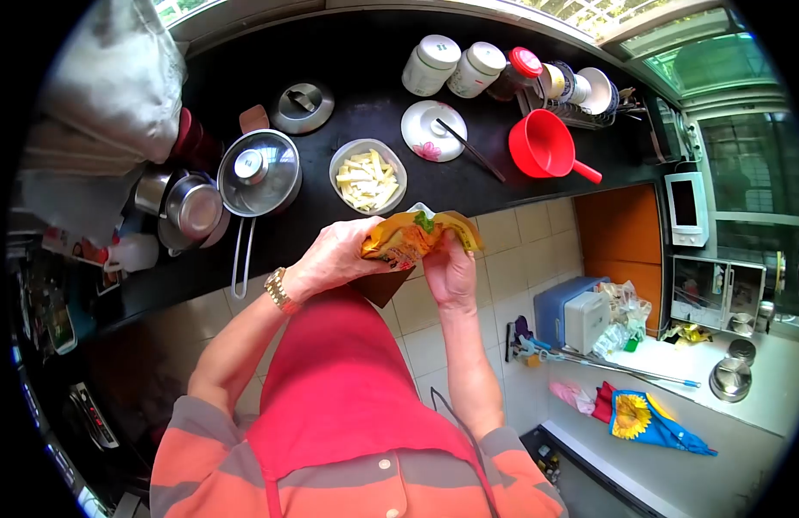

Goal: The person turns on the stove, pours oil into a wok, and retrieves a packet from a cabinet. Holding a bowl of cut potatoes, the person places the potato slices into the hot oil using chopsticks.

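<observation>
Both hands are raised in front of the counter's front edge around a sandwich-like piece of food in a yellow-brown wrapper point(391, 242), with orange-red food and a green leaf showing at its top. My left hand point(335, 255), with a gold watch at the wrist, is closed on its left side. On the right side my right hand point(452, 272) grips it, thumb and fingers at the wrapper's edge. What lies deeper inside is hidden. Just beyond the hands stands a white bowl point(334, 173) of pale cut sticks, perhaps potato.
Left of the bowl is a lidded saucepan point(283, 186), its handle over the counter edge. A metal lid point(302, 108), a floral plate-like lid point(421, 129) with a dark stick on it, a red ladle-like pan point(538, 147), white jars point(431, 65) and a dish rack point(572, 112) stand farther back.
</observation>
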Motion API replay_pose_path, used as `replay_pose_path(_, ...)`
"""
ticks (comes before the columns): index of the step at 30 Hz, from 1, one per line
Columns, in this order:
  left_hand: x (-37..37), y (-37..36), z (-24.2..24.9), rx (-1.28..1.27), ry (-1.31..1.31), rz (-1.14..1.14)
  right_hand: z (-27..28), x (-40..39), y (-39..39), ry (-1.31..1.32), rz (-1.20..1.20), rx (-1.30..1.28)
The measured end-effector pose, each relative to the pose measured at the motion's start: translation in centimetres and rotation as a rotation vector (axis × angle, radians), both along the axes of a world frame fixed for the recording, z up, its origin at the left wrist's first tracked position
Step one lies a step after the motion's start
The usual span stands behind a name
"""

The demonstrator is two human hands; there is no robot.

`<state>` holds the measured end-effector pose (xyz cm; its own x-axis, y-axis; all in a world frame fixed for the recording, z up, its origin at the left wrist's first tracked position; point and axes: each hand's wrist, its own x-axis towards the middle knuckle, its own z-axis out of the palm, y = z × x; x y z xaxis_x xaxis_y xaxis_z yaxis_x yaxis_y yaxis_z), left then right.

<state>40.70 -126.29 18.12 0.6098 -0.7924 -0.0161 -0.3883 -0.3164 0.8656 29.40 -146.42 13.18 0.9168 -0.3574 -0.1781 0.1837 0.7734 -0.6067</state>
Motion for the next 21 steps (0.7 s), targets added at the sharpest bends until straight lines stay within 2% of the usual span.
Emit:
replay_pose_path(3,-3.6,0.7,2.0,-0.013,0.049,0.061,1.5,-2.4,0.3,-0.035,0.044,0.006)
replay_pose_path(6,-7.4,1.9,3.1,-0.075,0.012,0.123,3.2,-4.0,1.0,-0.082,0.111,0.027)
replay_pose_path(10,-11.9,4.4,5.2,-0.029,-0.052,0.233,4.2,-5.7,3.1,-0.098,0.184,0.024)
replay_pose_path(12,-13.7,5.8,5.8,-0.099,0.001,0.268,4.7,-6.2,4.3,-0.098,0.230,0.026)
replay_pose_path(16,-16.2,8.4,7.2,-0.061,0.000,0.365,5.2,-7.1,6.6,-0.117,0.313,0.030)
replay_pose_path(19,-18.0,10.2,7.5,-0.104,0.164,0.432,5.0,-7.9,8.8,-0.123,0.371,0.003)
replay_pose_path(21,-18.9,11.8,7.6,-0.140,0.167,0.465,5.5,-7.9,10.2,-0.132,0.416,-0.013)
